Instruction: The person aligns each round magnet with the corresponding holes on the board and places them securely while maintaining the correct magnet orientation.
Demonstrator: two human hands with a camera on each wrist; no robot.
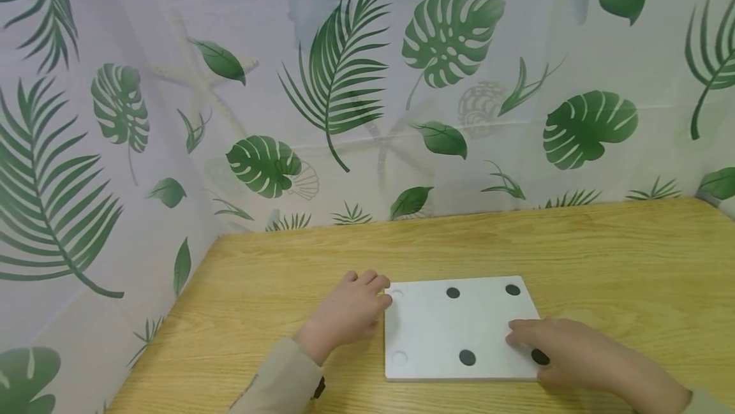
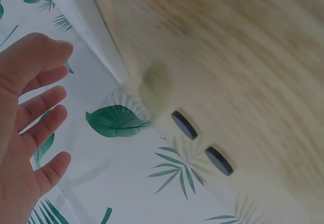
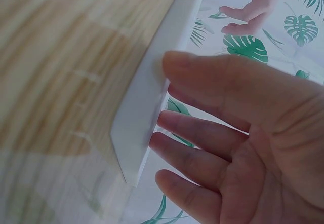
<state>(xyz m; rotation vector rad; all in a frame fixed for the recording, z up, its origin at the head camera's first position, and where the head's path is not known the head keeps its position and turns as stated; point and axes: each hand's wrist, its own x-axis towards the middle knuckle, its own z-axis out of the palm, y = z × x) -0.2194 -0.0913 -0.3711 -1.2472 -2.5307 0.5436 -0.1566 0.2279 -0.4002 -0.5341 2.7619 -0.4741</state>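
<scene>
A white rectangular board (image 1: pixel 430 331) lies on the table, with several black discs (image 1: pixel 467 357) set in its top. Two round recesses (image 1: pixel 399 358) at its left end hold no disc. My left hand (image 1: pixel 354 305) hovers by the board's upper left corner, its fingers loosely bent and holding nothing. At the right end is my right hand (image 1: pixel 574 350), fingers over the top and thumb by the near corner, around one black disc (image 1: pixel 540 356). The right wrist view has the thumb and fingertips close along the board's side (image 3: pixel 147 92).
Two loose black discs (image 2: pixel 184 125) lie on the wooden table in the left wrist view. Leaf-patterned fabric (image 1: pixel 356 114) hangs behind the table and along its left side. The table's wood surface (image 1: pixel 631 261) extends behind and to the right of the board.
</scene>
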